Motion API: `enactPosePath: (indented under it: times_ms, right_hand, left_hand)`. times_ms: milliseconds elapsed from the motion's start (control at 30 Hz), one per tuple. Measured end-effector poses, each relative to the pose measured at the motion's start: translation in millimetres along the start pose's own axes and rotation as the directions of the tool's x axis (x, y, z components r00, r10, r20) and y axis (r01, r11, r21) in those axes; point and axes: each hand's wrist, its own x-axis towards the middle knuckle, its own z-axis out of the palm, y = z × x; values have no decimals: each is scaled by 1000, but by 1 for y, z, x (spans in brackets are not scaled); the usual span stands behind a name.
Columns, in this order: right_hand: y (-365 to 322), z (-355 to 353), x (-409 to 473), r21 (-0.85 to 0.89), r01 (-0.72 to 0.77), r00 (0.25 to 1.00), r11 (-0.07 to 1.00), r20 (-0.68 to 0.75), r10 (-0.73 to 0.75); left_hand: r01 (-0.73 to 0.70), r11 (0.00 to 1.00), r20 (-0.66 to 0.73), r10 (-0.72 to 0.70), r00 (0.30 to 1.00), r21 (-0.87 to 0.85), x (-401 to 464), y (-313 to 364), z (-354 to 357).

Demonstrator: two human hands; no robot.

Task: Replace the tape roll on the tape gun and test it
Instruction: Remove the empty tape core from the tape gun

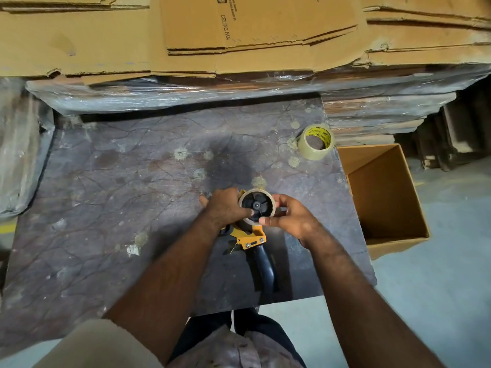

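Stage: early, by the look of it. The tape gun [252, 235] sits low in the centre of the frame on the dark work table [106, 195], and its hub carries only a bare cardboard core [255, 207] with no tape visible on it.
Done: nothing of the replacement shows as finished; the old core is not yet off the black spindle.
Left: pulling the core free, seating the new tape roll [316, 142], threading the tape through the front, then a trial strip.
Left hand [225, 211]: wrapped over the gun's yellow frame on the left of the hub, thumb pressing toward the spindle, steadying the tool.
Right hand [289, 216]: fingers pinching the right rim of the core, closed on it, apparently to work it off.
New tape roll: clear tape with a yellow printed inner label, standing tilted on the table at right of centre, well apart from the hands.
Handle: dark grip of the gun pointing toward the bottom of the frame, resting on the table.
Surroundings: an open cardboard box [382, 197] on the floor at the right edge of the table; flattened cartons [239, 35] stacked across the top, over plastic-wrapped bundles [159, 91].
Obstructions: none between the gun and the new roll; the table surface there is bare apart from pale stains.
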Motion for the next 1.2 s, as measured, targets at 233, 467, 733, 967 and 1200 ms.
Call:
enactPosePath:
  times_ms: [233,467,733,967,1200]
  right_hand:
    - [1,12,-3,209,-24,999,978,-39,32]
    - [10,21,17,111,-155,928,982,-325,183]
    - [9,37,30,-244,-270,870,932,-477,127]
    - [-6,31,16,-189,-218,905,958,-407,125]
    - [-29,8,-25,173,65,995,983,-83,-52]
  left_hand:
    - [123,987,-114,-135,984,-107,-7,2,0]
    - [113,975,-150,-142,978,-190,-3,3,17]
    - [171,980,-265,-137,954,106,-2,20,23]
    - [136,985,-205,-111,972,109,-4,19,4]
    - [-154,868,76,215,974,-472,-28,-8,-51]
